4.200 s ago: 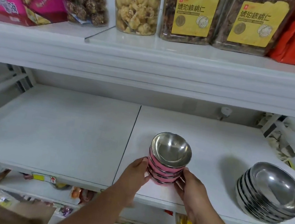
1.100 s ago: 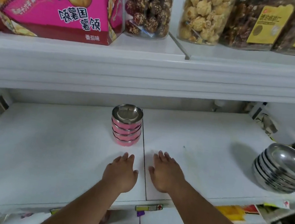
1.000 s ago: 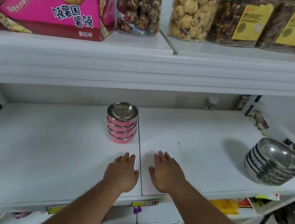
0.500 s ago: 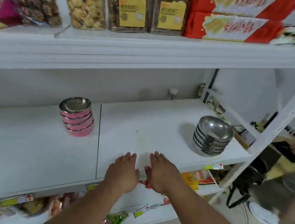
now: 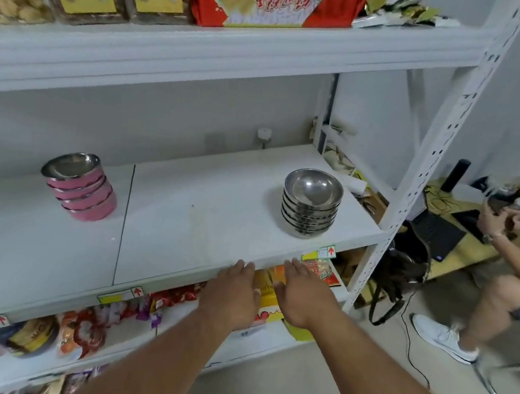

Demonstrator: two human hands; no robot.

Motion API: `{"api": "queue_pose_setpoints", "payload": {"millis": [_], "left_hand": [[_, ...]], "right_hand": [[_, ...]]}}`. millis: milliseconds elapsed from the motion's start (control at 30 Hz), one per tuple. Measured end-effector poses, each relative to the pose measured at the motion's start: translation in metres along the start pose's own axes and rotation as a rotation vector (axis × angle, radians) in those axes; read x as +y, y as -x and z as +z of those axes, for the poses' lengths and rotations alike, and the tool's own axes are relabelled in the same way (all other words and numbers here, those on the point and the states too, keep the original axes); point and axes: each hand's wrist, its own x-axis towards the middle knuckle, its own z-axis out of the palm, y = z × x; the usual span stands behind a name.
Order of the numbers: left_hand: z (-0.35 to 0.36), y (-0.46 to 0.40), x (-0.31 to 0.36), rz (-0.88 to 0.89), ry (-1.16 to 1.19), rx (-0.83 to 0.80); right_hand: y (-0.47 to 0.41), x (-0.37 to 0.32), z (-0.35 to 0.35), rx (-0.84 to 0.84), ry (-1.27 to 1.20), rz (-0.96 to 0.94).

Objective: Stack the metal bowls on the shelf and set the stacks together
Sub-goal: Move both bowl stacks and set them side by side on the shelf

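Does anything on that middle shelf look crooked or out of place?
Yes. The pink bowl stack leans, its bowls stepped sideways rather than squarely nested. It also stands far from the plain steel bowl stack, which sits near the shelf's right front corner. Nothing looks spilled or damaged.

Both arms reach forward, left hand (image 5: 231,294) and right hand (image 5: 301,292) side by side, palms down, seemingly empty.

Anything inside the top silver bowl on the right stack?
The top bowl of the silver stack looks empty, showing only reflections. Interiors of the bowls nested beneath are covered.
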Motion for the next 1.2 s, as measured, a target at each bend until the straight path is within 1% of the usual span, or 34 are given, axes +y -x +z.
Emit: {"api": "queue_pose_setpoints", "payload": {"millis": [167, 433, 700, 833, 1067, 1200], "left_hand": [[-0.001, -0.019, 0.007, 0.03, 0.002, 0.007], [0.003, -0.062, 0.015, 0.099, 0.075, -0.024], [0.003, -0.099, 0.029, 0.123, 0.071, -0.067], [0.002, -0.123, 0.041, 0.091, 0.078, -0.06], [-0.001, -0.159, 0.055, -0.031, 0.08, -0.021], [-0.004, -0.173, 0.052, -0.158, 0.125, 0.008]], "right_hand": [[-0.006, 0.014, -0.006, 0.008, -0.01, 0.057], [-0.015, 0.037, -0.024, 0.012, 0.036, 0.196], [-0.035, 0.07, -0.04, 0.026, 0.061, 0.266], [-0.05, 0.09, -0.052, -0.003, 0.096, 0.25], [-0.091, 0.137, -0.075, -0.048, 0.094, 0.172], [-0.125, 0.159, -0.085, -0.022, -0.052, 0.116]]}}
